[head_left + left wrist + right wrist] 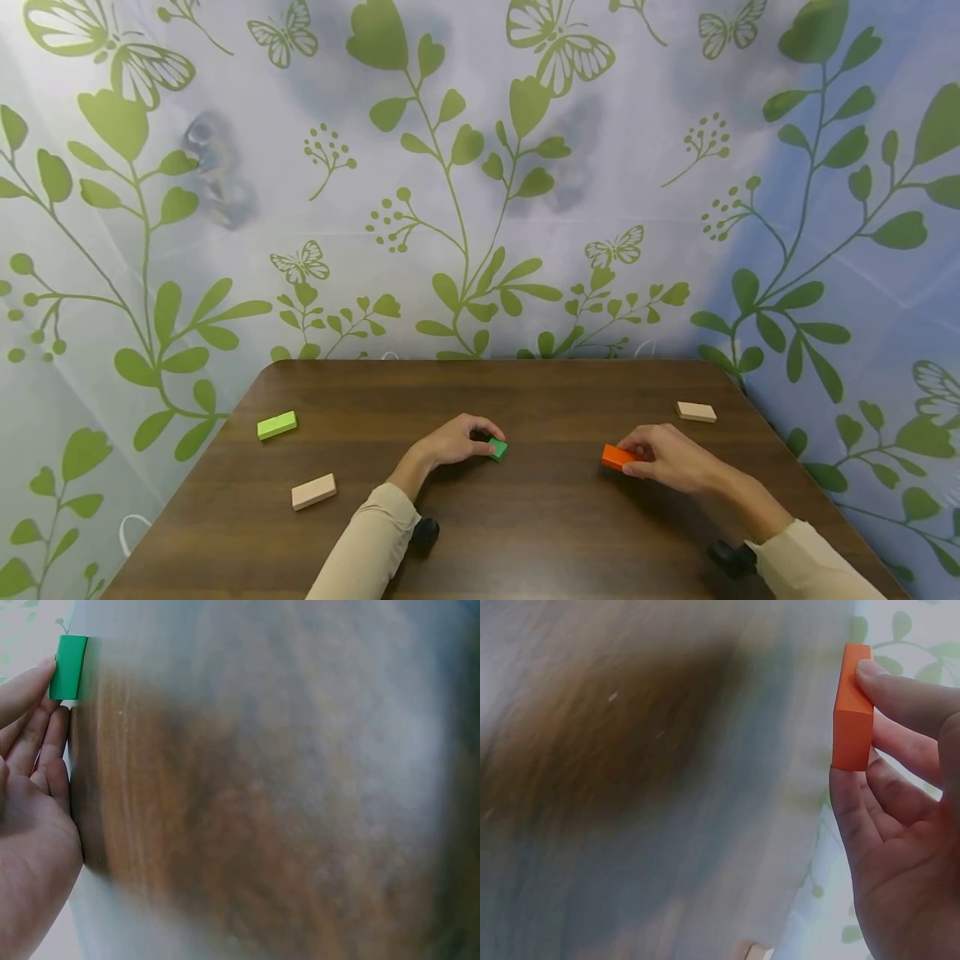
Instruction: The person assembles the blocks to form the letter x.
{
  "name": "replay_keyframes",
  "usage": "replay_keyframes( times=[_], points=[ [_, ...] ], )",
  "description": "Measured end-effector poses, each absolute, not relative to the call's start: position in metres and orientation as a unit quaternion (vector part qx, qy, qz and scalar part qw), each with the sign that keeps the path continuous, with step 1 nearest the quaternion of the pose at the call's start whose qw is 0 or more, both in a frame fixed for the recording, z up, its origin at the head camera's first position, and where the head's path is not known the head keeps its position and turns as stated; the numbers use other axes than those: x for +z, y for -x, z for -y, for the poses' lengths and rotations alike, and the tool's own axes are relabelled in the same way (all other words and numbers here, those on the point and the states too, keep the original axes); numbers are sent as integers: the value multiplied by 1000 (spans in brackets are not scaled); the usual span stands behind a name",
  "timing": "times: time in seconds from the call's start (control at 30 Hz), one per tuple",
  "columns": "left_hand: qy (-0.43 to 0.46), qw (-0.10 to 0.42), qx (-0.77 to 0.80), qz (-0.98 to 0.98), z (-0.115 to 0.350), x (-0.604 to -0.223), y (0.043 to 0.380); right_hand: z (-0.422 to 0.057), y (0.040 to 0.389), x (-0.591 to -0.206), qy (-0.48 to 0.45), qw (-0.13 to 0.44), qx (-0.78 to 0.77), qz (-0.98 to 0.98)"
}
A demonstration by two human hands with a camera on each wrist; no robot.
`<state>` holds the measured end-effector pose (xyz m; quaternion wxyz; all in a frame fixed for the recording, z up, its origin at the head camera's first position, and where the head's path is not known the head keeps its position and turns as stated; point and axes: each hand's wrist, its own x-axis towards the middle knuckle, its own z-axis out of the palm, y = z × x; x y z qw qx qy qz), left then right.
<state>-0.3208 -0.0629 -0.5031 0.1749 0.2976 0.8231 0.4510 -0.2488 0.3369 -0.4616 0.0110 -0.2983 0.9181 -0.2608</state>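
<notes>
Near the middle of the brown table, my left hand (452, 441) pinches a small green block (498, 450) between thumb and fingers. In the left wrist view the green block (69, 667) shows at the fingertips, close to the tabletop. To the right, my right hand (672, 457) grips an orange block (619, 457) by its right end. The right wrist view has the orange block (853, 712) between the thumb and the fingers, with part of it hidden behind them.
On the left of the table (525, 533) lie a light green block (277, 425) and a plain wooden block (313, 492). Another plain wooden block (696, 412) lies at the back right. A leaf-patterned curtain (465, 208) hangs behind the table's far edge.
</notes>
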Motion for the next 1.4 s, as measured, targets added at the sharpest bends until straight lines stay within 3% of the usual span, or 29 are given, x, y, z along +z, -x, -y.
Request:
replay_keyframes(
  times=[1.4],
  points=[
    [-306,172,447,-823,63,-502,322,-248,269,-469,334,30,-253,-907]
  ],
)
